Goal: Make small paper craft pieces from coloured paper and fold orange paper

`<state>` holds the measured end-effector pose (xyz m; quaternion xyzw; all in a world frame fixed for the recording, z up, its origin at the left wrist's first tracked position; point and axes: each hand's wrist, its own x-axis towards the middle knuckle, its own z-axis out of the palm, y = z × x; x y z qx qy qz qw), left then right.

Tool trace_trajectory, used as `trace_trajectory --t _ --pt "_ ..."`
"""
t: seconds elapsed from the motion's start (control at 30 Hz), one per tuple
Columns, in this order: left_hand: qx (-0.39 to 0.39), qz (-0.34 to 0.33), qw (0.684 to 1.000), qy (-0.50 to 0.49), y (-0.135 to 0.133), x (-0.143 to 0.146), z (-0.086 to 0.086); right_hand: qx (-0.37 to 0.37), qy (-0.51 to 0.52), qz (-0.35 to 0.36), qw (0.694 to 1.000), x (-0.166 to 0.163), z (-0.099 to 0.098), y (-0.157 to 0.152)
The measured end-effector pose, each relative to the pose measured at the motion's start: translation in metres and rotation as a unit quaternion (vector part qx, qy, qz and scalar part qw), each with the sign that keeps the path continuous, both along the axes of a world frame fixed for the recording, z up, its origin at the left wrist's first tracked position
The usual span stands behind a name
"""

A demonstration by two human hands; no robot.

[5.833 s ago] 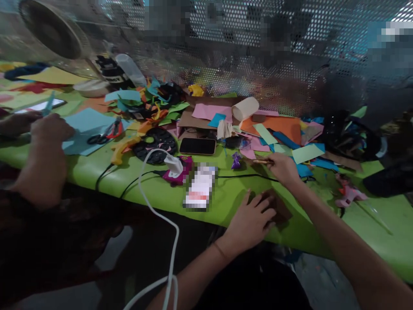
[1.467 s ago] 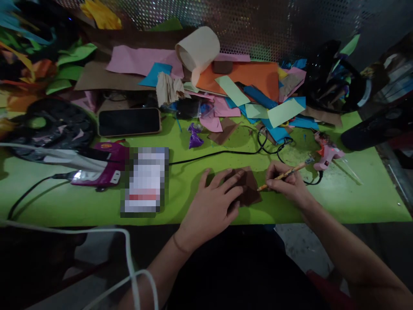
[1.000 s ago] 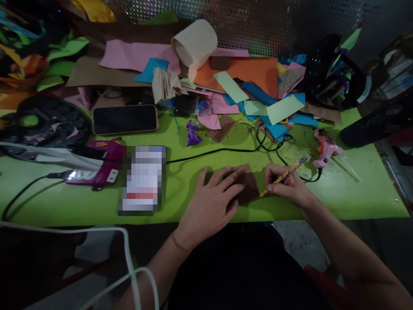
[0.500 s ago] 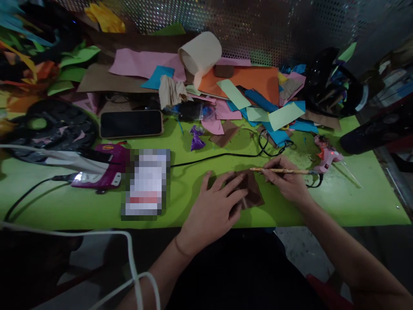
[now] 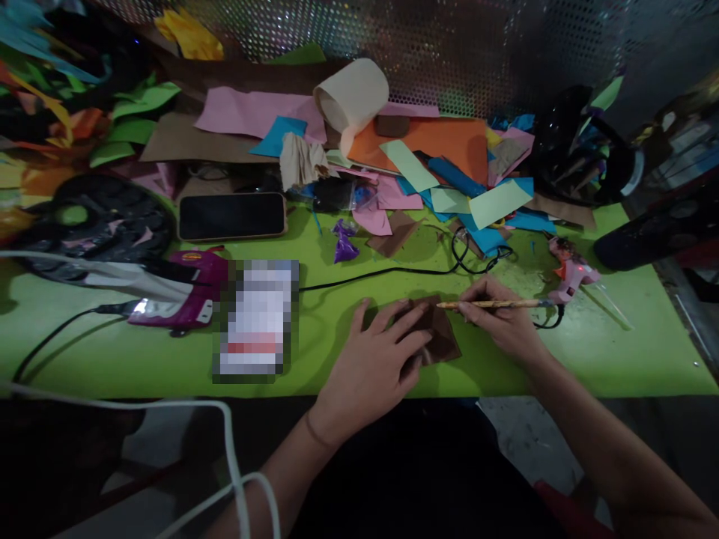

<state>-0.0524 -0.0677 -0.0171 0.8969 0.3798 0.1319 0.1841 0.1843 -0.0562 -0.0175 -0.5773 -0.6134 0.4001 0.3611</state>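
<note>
Seems to be marking brown sheet (image 5: pixel 445 340), holding it flat near front edge of green table (image 5: pixel 618 359) under spread-fingered left hand (image 5: pixel 371 361), pinching pencil (image 5: pixel 528 303) between curled fingers of right hand (image 5: pixel 499 316); calls next for steady pressure, steering clear of black cable (image 5: pixel 387 270) behind and pink glue gun (image 5: pixel 573 278) beside pencil's end

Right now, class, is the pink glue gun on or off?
Apparently on: the pink glue gun shows a small glowing red light. Whether it is hot, I cannot tell.
</note>
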Motion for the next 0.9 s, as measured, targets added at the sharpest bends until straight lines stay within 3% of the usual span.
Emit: trace_trajectory --t 0.43,0.63,0.9 --pt "-0.005 -0.004 1.000 0.009 0.001 0.000 0.001 -0.097 0.065 0.089 0.989 0.001 0.017 -0.010" --pt "0.003 0.001 1.000 0.005 0.000 0.000 0.001 -0.099 0.090 0.123 0.983 0.003 0.017 -0.011" --pt "0.007 0.000 1.000 0.002 0.001 0.000 0.000 -0.026 0.072 -0.004 0.997 0.001 0.000 -0.003"
